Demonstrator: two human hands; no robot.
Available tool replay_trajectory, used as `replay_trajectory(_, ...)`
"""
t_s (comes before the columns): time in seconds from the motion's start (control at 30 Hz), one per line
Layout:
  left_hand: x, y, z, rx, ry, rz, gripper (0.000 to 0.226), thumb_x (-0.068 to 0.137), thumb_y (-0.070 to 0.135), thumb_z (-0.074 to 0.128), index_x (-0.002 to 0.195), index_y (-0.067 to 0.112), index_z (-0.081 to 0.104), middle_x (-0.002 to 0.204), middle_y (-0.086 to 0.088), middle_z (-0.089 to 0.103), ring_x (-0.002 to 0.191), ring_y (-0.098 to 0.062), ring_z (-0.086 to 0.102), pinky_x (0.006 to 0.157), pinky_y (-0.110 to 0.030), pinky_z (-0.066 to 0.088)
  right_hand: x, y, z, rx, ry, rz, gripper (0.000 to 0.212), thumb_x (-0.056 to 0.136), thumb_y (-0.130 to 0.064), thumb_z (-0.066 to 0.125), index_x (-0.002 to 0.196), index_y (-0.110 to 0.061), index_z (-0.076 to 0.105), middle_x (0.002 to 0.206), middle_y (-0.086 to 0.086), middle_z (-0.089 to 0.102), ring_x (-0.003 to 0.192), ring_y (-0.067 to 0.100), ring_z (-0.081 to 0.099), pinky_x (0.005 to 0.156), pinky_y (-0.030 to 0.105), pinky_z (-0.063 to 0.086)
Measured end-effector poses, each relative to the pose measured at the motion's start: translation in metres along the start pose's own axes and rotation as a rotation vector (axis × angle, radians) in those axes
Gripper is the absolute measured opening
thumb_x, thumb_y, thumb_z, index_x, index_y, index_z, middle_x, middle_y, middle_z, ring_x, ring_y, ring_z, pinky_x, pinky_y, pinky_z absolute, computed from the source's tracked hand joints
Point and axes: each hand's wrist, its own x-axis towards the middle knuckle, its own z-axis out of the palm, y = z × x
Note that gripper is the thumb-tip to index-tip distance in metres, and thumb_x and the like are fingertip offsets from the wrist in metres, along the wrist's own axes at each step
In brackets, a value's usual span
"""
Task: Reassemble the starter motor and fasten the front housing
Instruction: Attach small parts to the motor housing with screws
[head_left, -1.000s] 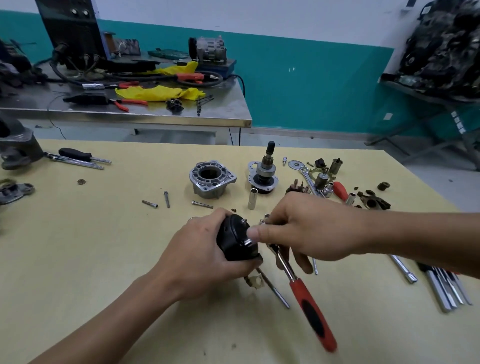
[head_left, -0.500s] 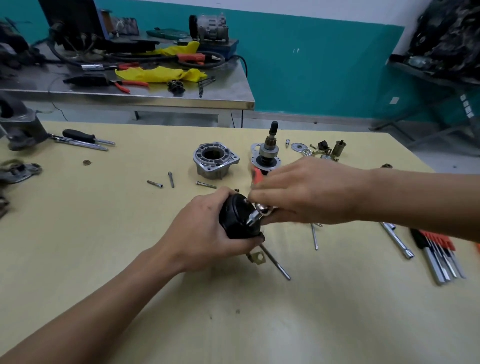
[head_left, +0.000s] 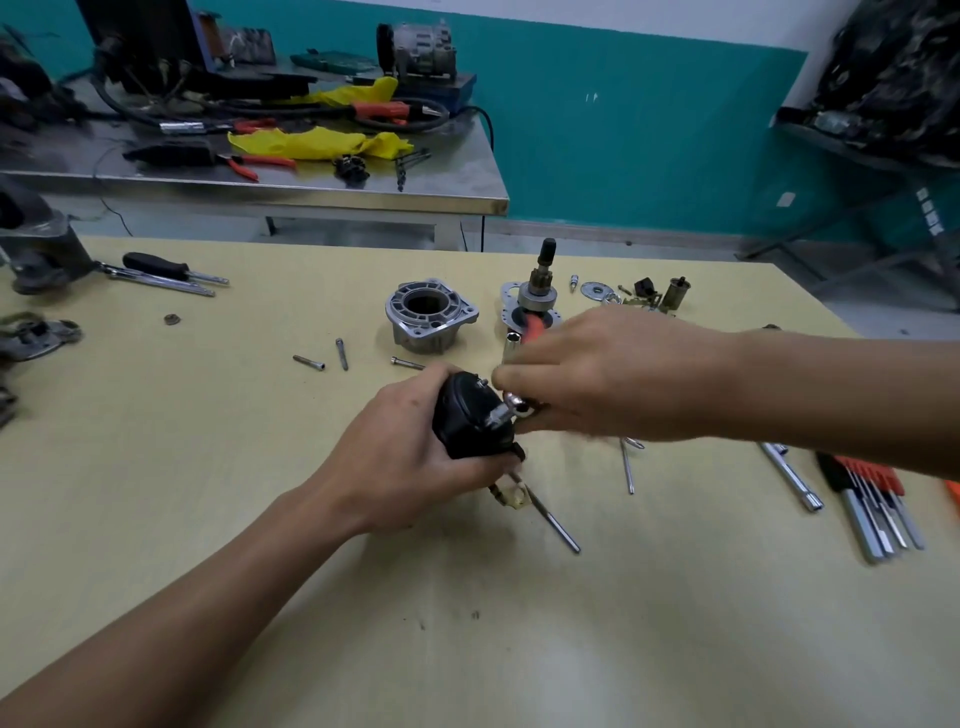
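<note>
Left hand (head_left: 410, 457) curled round black motor body (head_left: 465, 423), right hand (head_left: 613, 379) pinching ratchet (head_left: 514, 402) at its end; holds both over pale yellow surface (head_left: 208, 467), teal wall (head_left: 623, 156) behind.

Left hand (head_left: 415, 457) grips black motor body (head_left: 467, 421), tilted over table (head_left: 208, 493). Right hand (head_left: 613, 384) holds ratchet (head_left: 514, 402), fingers curled round it. Chrome head sits against motor's end face; red handle pokes out beyond hand. Thin rod (head_left: 550, 514) sticks out below motor. Behind: silver housing (head_left: 431, 317) stands open end up, shaft assembly (head_left: 537, 291) just beside it on right. 3 bolts (head_left: 309, 362) lie loose in front of housing. Black-handled screwdriver (head_left: 156, 265) far left. Row of tools (head_left: 872, 499) at right. Yellow cloth (head_left: 317, 140) on steel table (head_left: 447, 192) behind.
</note>
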Motion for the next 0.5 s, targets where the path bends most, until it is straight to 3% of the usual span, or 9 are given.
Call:
replay_trajectory(0.07,0.000,0.000,0.000,0.002,-0.037,0.020,0.060,0.065,0.065,0.076,0.105,0.025,0.057,0.092,0.006,0.069,0.083,-0.019,0.066,0.070,-0.048,0.054,-0.001,0.008,0.000,-0.129,0.115,-0.181,0.022,0.092,-0.007,0.069,0.113,0.000,0.067,0.103,0.018,0.070,0.084,0.033,0.065,0.060,0.039,0.054)
replay_trajectory(0.13,-0.001,0.000,-0.001,0.012,-0.046,0.029,0.059,0.066,0.066,0.075,0.104,0.026,0.056,0.091,0.008,0.067,0.082,-0.017,0.065,0.069,-0.048,0.053,0.000,0.008,0.000,-0.077,0.097,-0.187,0.021,0.094,-0.012,0.068,0.112,-0.001,0.068,0.102,0.016,0.070,0.083,0.032,0.064,0.059,0.039,0.052)
replay_trajectory(0.27,0.000,-0.001,-0.002,0.008,-0.030,0.012,0.056,0.065,0.065,0.076,0.101,0.026,0.057,0.088,0.006,0.066,0.079,-0.017,0.064,0.069,-0.049,0.053,0.002,-0.003,0.004,0.394,-0.071,0.307,0.041,0.095,-0.049,0.056,0.091,-0.010,0.067,0.068,0.002,0.064,0.057,0.012,0.052,0.055,0.034,0.040)
replay_trajectory(0.37,0.000,0.001,0.000,0.040,-0.039,0.016,0.056,0.065,0.066,0.074,0.101,0.028,0.056,0.088,0.008,0.066,0.078,-0.016,0.064,0.067,-0.048,0.053,0.002,-0.012,0.003,0.771,-0.166,0.602,0.050,0.095,-0.052,0.055,0.076,-0.008,0.069,0.053,0.007,0.066,0.041,0.013,0.056,0.045,0.027,0.048)
replay_trajectory(0.43,-0.002,0.001,0.001,0.049,-0.044,0.026,0.054,0.066,0.065,0.074,0.101,0.028,0.055,0.087,0.008,0.065,0.078,-0.016,0.063,0.066,-0.047,0.053,0.002,-0.018,0.001,0.863,-0.194,0.696,0.051,0.095,-0.052,0.055,0.075,-0.007,0.069,0.050,0.006,0.065,0.037,0.013,0.054,0.038,0.022,0.043)
replay_trajectory(0.5,-0.003,0.002,0.002,0.040,-0.041,0.031,0.053,0.066,0.063,0.075,0.101,0.029,0.055,0.087,0.008,0.065,0.078,-0.016,0.063,0.066,-0.047,0.053,0.000,-0.019,0.001,0.732,-0.146,0.618,0.048,0.095,-0.051,0.058,0.076,-0.007,0.067,0.055,0.007,0.065,0.043,0.018,0.054,0.041,0.028,0.042)
